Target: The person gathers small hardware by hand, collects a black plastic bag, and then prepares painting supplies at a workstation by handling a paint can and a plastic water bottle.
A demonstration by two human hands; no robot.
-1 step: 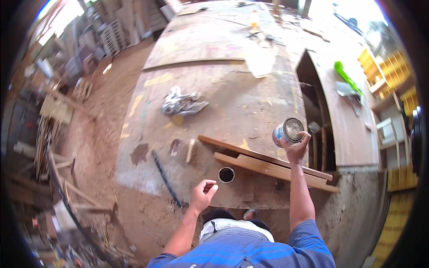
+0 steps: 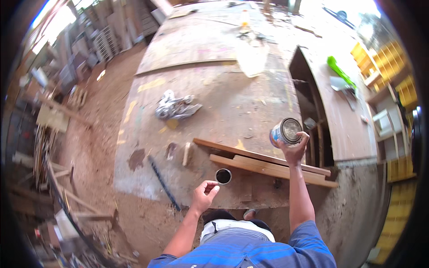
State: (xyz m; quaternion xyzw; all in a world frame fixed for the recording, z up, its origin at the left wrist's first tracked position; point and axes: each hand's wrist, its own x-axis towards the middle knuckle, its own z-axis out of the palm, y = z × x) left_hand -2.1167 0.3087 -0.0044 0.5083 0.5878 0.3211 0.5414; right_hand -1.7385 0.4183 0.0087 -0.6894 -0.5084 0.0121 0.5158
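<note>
My right hand point(image 2: 295, 152) is wrapped round a paint can point(image 2: 282, 133) with a coloured label, held tilted above the right part of the worktable point(image 2: 214, 100), its round metal end toward me. Near the front edge, a small round cup point(image 2: 230, 177) with a pale rim and dark contents stands on the table. My left hand point(image 2: 204, 196) is just left of this cup, thumb and fingers drawn together close to its rim. Whether they touch the rim or pinch anything small, I cannot tell.
Wooden strips point(image 2: 268, 165) lie slantwise beyond the cup. To the left are a dark rod point(image 2: 164, 183), a small wood piece point(image 2: 186, 154) and crumpled grey material point(image 2: 175, 106). A pale plastic bag point(image 2: 252, 56) sits farther back. A green-handled tool point(image 2: 342, 71) rests on the right-hand cabinet point(image 2: 353, 129).
The view has shifted slightly, so the table and its things sit a little farther left. My left fingertips are a little nearer the cup. The can stays in my right hand.
</note>
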